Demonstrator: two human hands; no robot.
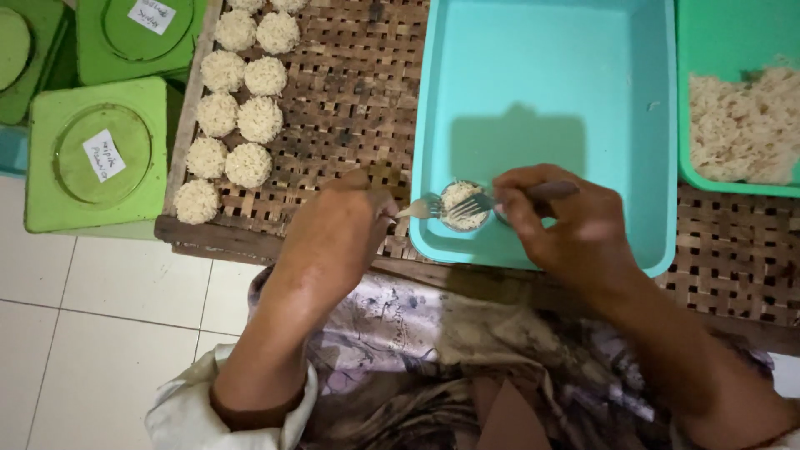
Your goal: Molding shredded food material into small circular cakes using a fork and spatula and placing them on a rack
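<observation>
Pressing the noodles into the small round mould [463, 205], low in the middle of the frame, inside the turquoise tub [542, 92], goes best with both forks working evenly. The right hand [557, 223] is clenched round its fork [472, 203], tines on the noodles. The left hand [342, 223] grips a second fork [421, 208], pointing in from the left. Finished noodle rounds [237, 108] sit on the woven tray [350, 83], upper left; loose noodles [746, 125] wait upper right.

1. Eleven round noodle patties [249, 164] are counted on the woven tray [350, 92].
2. Two forks [472, 204] are held.
3. Two turquoise tubs [542, 75] are seen.
4. Three green containers [96, 154] are stacked.
</observation>
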